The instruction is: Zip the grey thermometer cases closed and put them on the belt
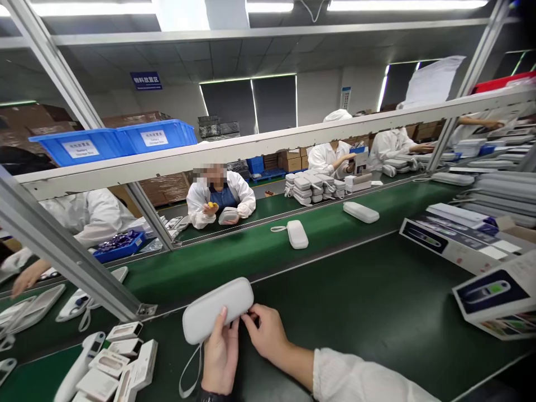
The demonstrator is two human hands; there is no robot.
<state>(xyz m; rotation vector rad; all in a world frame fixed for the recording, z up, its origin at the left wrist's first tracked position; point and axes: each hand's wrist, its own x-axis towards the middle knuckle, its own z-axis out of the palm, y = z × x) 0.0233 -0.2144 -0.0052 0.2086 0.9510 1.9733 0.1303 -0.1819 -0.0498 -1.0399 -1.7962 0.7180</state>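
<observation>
A light grey zip case with rounded ends is tilted above the green work table, and a wrist strap dangles from its left end. My left hand grips the case from below, thumb laid across its face. At the lower right edge of the case, my right hand is closed in a pinch; what sits between thumb and finger is too small to make out. The underside of the case is hidden.
Small white boxes and a white handheld device lie at the left. Printed cartons stand at the right. Beyond the table, a green conveyor belt carries grey cases. A metal post rises at the left; co-workers sit opposite.
</observation>
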